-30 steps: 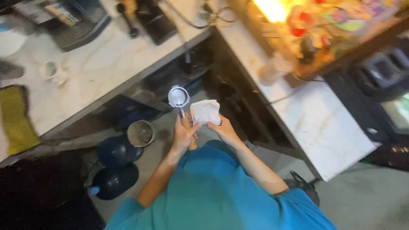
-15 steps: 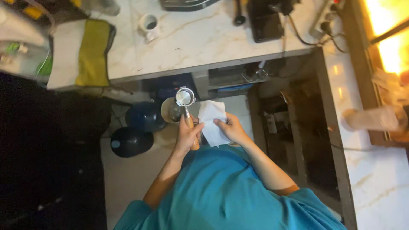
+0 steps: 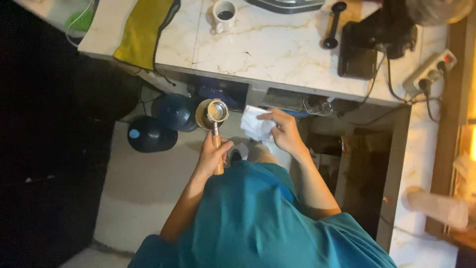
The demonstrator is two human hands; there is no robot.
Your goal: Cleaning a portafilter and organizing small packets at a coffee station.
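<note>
Portafilter in one hand, tissue in the other, just off the marble bench.

Our left hand wraps its grip around the wooden-handled metal portafilter; its long axis runs away from us, basket end forward over the floor. Since a moment ago, our right hand, pinching the crumpled white tissue, has drawn slightly aside from the basket, so the wiping looks paused.

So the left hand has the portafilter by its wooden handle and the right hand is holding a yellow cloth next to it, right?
Not quite. In the head view the right hand holds a white cloth, not a yellow one. The left hand does grip the portafilter by its wooden handle.
</note>
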